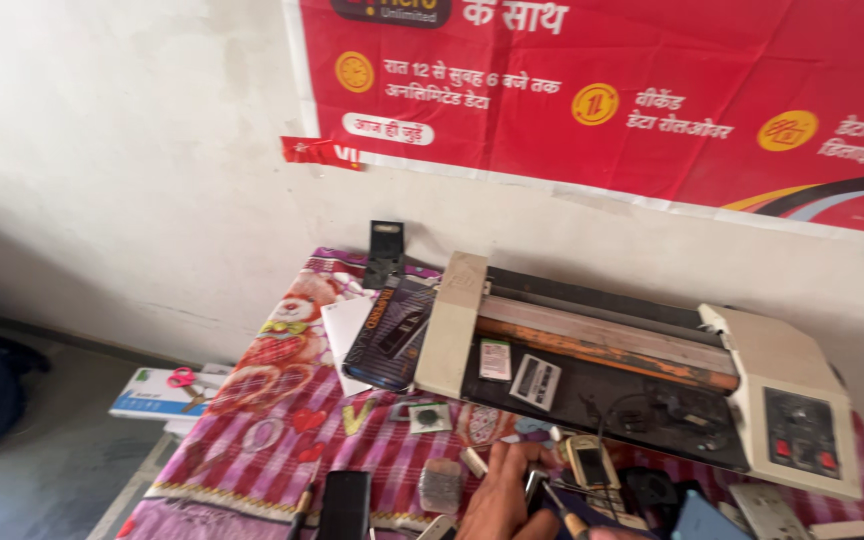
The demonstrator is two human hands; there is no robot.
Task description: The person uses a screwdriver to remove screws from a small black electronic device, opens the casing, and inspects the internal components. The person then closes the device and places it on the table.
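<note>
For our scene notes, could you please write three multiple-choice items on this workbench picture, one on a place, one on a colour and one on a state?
1. Where do the pink-handled scissors lie?
A. On the laminating machine
B. On the blue and white box left of the table
C. On the wall poster

2. What colour is the wall poster?
A. Red
B. Green
C. Blue

3. How does the small black device behind the table stand?
A. Flat on the cloth
B. Upright against the wall
C. Held in a hand

Answers: 1 B, the scissors rest on the blue and white box off the table's left edge. 2 A, its ground is red. 3 B, it stands upright against the pale wall.
</note>
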